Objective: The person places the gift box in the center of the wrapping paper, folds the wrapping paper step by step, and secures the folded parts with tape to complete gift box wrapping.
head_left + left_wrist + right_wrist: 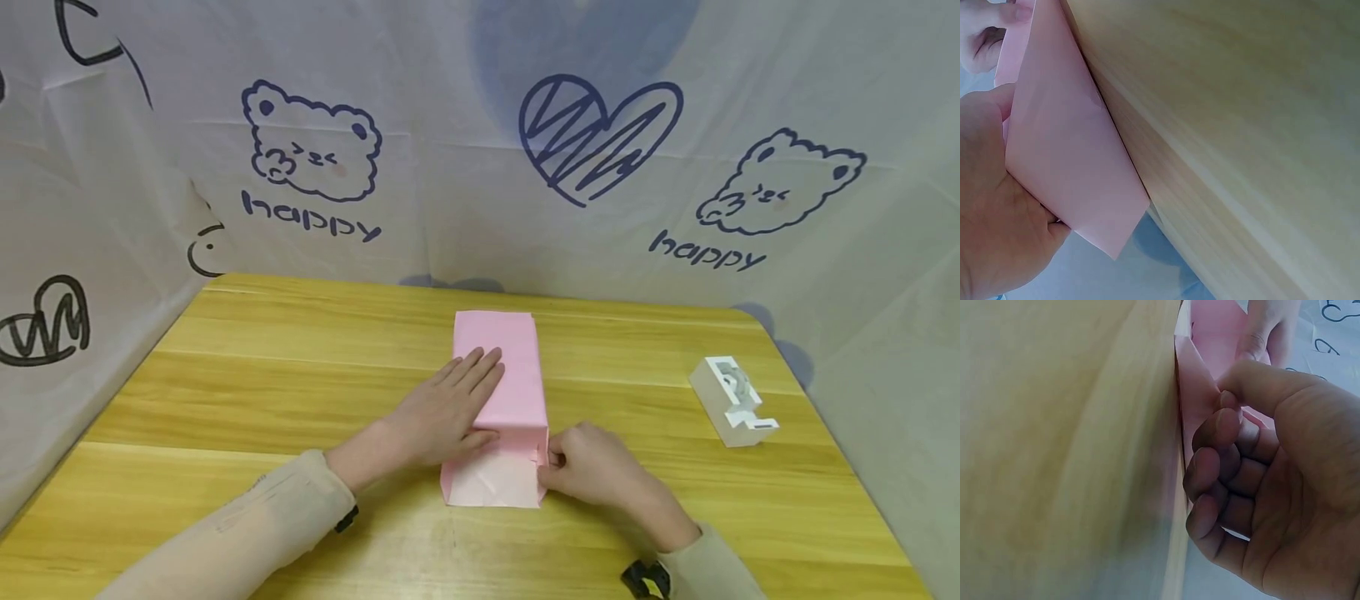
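A long pink paper package point(517, 367) lies on the table, its near end showing a paler flap point(491, 482) low at the front. Whatever is inside the paper is hidden. Fingers straight, my left hand point(446, 408) rests flat across the package's top, with the thumb by the near top edge. At the near right corner, my right hand point(596, 467) pinches the side paper between thumb and curled index finger. The right wrist view shows this pinch on a folded pink edge point(1194, 394), the other fingers curled. In the left wrist view, the long pink side point(1072, 125) stands beside the left palm.
A white tape dispenser point(731, 400) with a roll in it stands on the right part of the wooden table point(300, 333). Behind the table hangs a pale cloth point(450, 208) with drawn bears and hearts. Dark wrist devices are partly visible at both cuffs.
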`<state>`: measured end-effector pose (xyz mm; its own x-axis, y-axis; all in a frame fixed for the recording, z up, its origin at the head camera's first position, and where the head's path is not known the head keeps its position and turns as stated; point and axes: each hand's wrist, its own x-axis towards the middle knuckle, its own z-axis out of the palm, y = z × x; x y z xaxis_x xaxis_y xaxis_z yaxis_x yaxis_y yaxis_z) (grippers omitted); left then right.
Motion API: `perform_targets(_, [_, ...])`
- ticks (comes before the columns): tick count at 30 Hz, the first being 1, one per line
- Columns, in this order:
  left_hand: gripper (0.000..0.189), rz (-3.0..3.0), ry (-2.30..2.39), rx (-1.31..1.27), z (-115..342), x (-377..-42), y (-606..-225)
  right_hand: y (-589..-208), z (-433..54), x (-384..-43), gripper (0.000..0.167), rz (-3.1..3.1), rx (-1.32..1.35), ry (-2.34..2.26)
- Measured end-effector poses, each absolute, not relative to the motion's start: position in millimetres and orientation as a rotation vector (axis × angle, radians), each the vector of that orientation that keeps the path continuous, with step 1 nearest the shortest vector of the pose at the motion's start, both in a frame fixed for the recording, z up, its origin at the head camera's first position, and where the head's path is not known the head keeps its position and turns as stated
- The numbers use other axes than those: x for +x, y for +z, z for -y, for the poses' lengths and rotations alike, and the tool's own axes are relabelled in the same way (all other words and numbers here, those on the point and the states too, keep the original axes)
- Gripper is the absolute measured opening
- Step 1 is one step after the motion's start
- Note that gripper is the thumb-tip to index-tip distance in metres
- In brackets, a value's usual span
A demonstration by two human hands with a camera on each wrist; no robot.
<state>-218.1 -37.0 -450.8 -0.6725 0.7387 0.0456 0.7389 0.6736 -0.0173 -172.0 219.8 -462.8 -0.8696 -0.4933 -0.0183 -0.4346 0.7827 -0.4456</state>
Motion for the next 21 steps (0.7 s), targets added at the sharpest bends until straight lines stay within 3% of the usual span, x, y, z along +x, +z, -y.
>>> perform_targets(21, [0.087,2.830,-0.035,-1.267,36,-217,-446,-464,-221,-161,0.041,-2.700,-0.793,-0.636])
